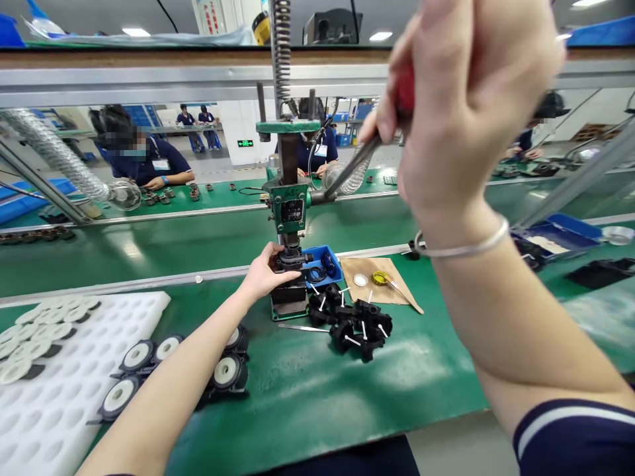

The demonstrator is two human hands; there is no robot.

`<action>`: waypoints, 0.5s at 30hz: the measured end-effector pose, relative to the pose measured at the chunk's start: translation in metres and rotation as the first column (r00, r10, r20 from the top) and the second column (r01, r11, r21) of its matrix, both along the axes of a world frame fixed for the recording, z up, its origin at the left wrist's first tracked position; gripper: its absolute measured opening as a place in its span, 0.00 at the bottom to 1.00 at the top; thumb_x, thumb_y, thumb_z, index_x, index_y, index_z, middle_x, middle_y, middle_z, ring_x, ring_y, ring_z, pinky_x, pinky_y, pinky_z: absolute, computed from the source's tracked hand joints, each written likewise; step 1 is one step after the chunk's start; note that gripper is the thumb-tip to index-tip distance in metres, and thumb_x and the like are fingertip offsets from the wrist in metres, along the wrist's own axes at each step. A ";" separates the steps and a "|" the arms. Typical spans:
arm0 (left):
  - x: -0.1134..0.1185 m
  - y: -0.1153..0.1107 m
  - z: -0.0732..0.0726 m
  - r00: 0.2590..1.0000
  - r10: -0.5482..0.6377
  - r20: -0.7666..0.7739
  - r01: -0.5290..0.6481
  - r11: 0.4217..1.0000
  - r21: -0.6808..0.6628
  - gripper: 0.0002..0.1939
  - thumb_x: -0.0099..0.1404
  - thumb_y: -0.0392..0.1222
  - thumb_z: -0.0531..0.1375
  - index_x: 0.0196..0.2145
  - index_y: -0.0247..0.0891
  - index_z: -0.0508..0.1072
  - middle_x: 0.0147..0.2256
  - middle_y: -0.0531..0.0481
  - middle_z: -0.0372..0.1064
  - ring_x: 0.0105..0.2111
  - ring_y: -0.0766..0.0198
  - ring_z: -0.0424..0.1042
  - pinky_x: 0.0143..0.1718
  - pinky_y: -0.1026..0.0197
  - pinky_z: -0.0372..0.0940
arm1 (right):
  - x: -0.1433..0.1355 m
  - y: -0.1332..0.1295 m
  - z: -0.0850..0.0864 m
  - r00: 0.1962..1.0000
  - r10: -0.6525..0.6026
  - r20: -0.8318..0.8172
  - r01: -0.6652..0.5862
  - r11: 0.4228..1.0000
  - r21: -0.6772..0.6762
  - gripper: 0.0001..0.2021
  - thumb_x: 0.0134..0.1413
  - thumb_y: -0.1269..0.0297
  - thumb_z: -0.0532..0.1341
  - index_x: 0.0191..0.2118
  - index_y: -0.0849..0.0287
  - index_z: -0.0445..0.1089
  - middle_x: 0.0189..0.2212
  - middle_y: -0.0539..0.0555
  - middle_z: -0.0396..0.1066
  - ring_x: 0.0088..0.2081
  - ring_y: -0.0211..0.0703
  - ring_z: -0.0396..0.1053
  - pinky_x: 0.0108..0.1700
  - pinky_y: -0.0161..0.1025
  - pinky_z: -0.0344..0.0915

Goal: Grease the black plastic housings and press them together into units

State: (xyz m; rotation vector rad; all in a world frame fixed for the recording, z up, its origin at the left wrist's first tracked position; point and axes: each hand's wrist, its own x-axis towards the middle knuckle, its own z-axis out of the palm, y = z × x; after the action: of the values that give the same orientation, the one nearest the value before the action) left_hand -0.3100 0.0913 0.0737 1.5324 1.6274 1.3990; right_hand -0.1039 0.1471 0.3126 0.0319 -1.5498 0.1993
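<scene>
My right hand (446, 99), raised close to the camera, is closed round the red grip (405, 92) of a metal press lever (347, 168). That lever joins the side of a green hand press (289, 205). Under the press ram, my left hand (270, 270) grips a round black plastic part (289, 260) at its near-left side, thumb in front and fingers behind. The part sits on the dark block of the press base (290, 307). Beside the base lie several black plastic parts with white pins (354, 320).
Behind the press base stands a blue bin (333, 274) with black rings. Cardboard (347, 264) holds a yellow lid (380, 277) and a stick. Several black parts with white discs (228, 371) lie near my left forearm, by a white foam tray (64, 390). Co-workers sit across the bench.
</scene>
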 end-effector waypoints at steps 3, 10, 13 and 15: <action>0.001 0.000 0.001 1.000 -0.004 0.001 0.004 1.000 0.003 0.34 0.46 0.54 0.73 0.44 0.40 0.61 0.41 0.50 0.72 0.39 0.60 0.75 0.43 0.59 0.71 | 0.009 -0.021 -0.028 0.996 -0.016 -0.089 0.011 0.999 -0.048 0.12 0.66 0.62 0.53 0.34 0.64 0.65 0.27 0.44 0.64 0.23 0.20 0.65 0.27 0.24 0.67; 0.003 -0.003 0.005 1.000 -0.015 -0.001 0.015 1.000 0.000 0.33 0.48 0.52 0.73 0.44 0.41 0.61 0.40 0.50 0.73 0.40 0.60 0.75 0.43 0.59 0.70 | 0.014 -0.026 -0.051 0.996 -0.026 -0.085 0.025 1.000 -0.018 0.12 0.69 0.62 0.52 0.35 0.61 0.65 0.30 0.47 0.64 0.25 0.26 0.65 0.33 0.32 0.72; 0.003 -0.003 0.005 1.000 -0.023 -0.011 0.023 1.000 -0.008 0.32 0.48 0.52 0.72 0.44 0.41 0.61 0.40 0.50 0.73 0.40 0.60 0.75 0.44 0.59 0.70 | 0.015 -0.024 -0.058 0.991 -0.089 -0.102 0.085 0.995 -0.043 0.15 0.70 0.56 0.51 0.33 0.58 0.63 0.32 0.48 0.64 0.26 0.27 0.66 0.35 0.34 0.74; 0.003 -0.003 0.005 0.999 -0.029 -0.016 0.028 1.000 -0.009 0.32 0.49 0.52 0.72 0.44 0.40 0.61 0.40 0.49 0.73 0.40 0.60 0.75 0.44 0.59 0.70 | 0.015 -0.022 -0.059 0.996 -0.083 -0.037 0.081 0.996 -0.048 0.16 0.70 0.53 0.50 0.35 0.58 0.62 0.32 0.48 0.63 0.27 0.26 0.66 0.33 0.32 0.73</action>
State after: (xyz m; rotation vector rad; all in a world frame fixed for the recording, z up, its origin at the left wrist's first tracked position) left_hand -0.3067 0.0880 0.0786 1.5594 1.6126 1.3666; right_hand -0.0892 0.1255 0.2536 -0.0646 -1.5041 0.1686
